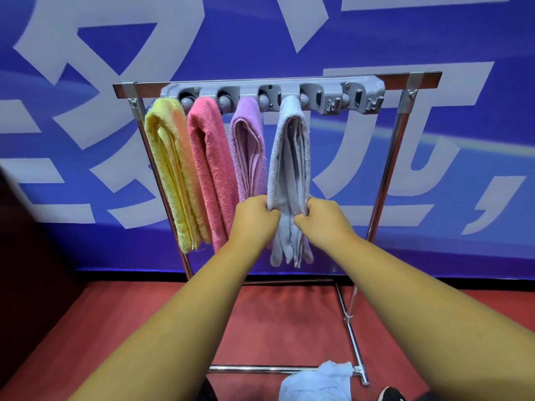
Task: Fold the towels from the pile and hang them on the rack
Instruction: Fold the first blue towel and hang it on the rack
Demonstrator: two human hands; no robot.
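A grey holder strip runs along the top bar of a metal rack. From it hang a folded yellow towel, a pink towel, a purple towel and a light grey-blue towel. My left hand grips the left edge of the grey-blue towel low down. My right hand grips its right edge at the same height. The towel's lower end dangles below both fists. A crumpled pale blue towel lies on the floor by the rack's base.
The rack stands on a red floor before a blue wall with large white characters. Two holder slots at the strip's right end carry nothing. A dark object fills the left edge. A dark shoe tip shows at the bottom.
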